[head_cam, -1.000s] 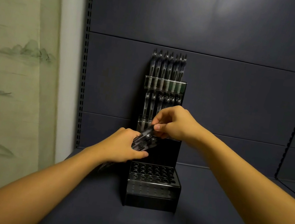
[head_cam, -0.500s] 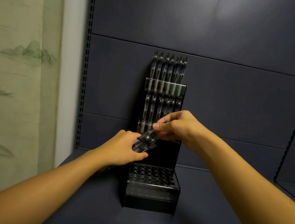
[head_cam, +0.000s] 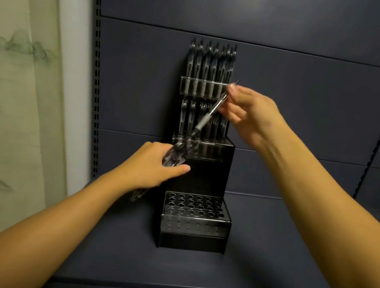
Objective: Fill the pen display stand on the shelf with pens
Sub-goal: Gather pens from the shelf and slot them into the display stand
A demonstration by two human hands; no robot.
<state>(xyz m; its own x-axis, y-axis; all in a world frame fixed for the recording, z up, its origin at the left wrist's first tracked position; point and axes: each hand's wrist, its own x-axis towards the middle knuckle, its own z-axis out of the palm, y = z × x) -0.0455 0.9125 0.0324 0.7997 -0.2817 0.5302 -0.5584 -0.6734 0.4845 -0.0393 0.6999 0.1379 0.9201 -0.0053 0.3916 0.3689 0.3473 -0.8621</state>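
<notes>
Head view: the right hand [head_cam: 247, 113] is pinching a single pen [head_cam: 207, 116], tilted before the stand's [head_cam: 195, 221] middle tier on the shelf [head_cam: 263, 271]. The left hand [head_cam: 151, 167] is gripping a pen bundle [head_cam: 175, 154] beside it.

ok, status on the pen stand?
Right hand pinches single pen, tilted, over middle tier. Left hand grips pen bundle. Stand bottom tier holes empty. Nothing blocking.

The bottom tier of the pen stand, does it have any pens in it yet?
No, the bottom tier shows only open holes, while pens stand in the top tier and middle tier.
</notes>
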